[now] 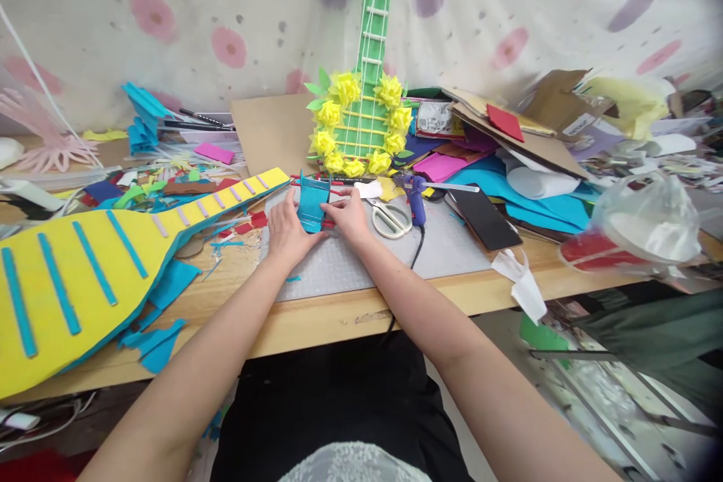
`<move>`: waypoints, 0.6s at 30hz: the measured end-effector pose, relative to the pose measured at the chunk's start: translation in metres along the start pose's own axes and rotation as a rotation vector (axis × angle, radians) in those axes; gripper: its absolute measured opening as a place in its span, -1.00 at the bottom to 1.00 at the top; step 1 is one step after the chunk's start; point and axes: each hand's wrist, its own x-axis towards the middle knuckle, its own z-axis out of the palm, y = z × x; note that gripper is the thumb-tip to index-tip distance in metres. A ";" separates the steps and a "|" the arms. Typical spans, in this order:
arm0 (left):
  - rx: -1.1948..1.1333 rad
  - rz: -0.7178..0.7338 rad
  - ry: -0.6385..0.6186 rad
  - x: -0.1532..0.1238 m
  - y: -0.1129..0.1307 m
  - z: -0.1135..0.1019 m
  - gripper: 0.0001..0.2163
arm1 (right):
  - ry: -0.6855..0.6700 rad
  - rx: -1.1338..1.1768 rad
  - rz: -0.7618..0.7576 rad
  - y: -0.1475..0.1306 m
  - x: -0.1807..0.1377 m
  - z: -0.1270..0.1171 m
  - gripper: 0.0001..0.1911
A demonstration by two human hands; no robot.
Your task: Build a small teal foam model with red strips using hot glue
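Note:
Between my two hands lies a small blue craft piece (312, 203), curved and sheet-like, with thin red sticks poking out at its sides. My left hand (286, 232) holds its left edge, the thumb stretched along the near edge. At its right side my right hand (348, 215) pinches the edge by the red sticks; the fingertips are partly hidden. The piece rests over a grey cutting mat (339, 271). White-handled scissors (391, 218) lie just right of my right hand. Beside them is a blue-purple glue gun (416, 199) with a black cord.
A yellow guitar-shaped cutout (73, 271) with blue strips covers the left. Behind stands a green guitar-shaped craft (370, 60) ringed with yellow flowers. On the right are a black phone (483, 217), piled coloured sheets (542, 192) and a red-and-white tub (610, 247) in plastic.

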 end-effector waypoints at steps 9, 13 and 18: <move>0.008 -0.004 0.026 0.002 0.004 0.000 -0.09 | 0.015 0.023 0.003 -0.002 -0.003 -0.001 -0.60; -0.005 -0.028 0.030 0.003 0.003 0.003 -0.14 | 0.039 0.071 0.033 0.000 0.000 0.003 -0.60; 0.025 -0.032 0.043 0.003 0.002 0.005 -0.17 | -0.006 0.063 -0.020 0.000 -0.001 0.005 -0.63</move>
